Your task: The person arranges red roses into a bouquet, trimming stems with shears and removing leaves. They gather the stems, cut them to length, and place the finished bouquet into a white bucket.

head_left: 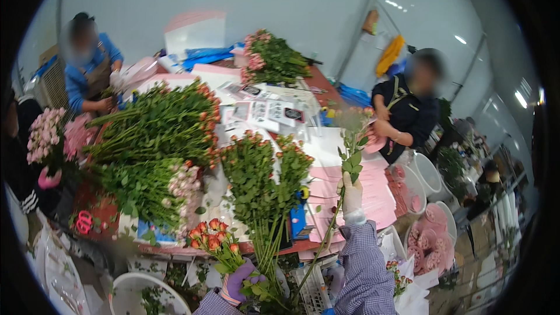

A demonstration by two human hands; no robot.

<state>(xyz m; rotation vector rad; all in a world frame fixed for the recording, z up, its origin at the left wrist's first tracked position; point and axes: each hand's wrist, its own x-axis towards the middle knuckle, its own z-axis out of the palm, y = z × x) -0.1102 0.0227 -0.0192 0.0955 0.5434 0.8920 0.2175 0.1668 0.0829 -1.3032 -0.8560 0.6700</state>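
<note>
The left hand [240, 278], in a purple glove, is closed round a small bunch of orange roses [211, 239] low before the desk [318, 81]. The right hand [352, 193], white-gloved, grips a single long rose stem [341, 198] upright. White buckets [433, 234] at the right hold pink wrapping.

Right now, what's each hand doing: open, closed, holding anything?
Left hand, purple glove: closed on a bunch of orange spray roses.
Right hand, white glove: closed on a single long rose stem, held upright.
</note>
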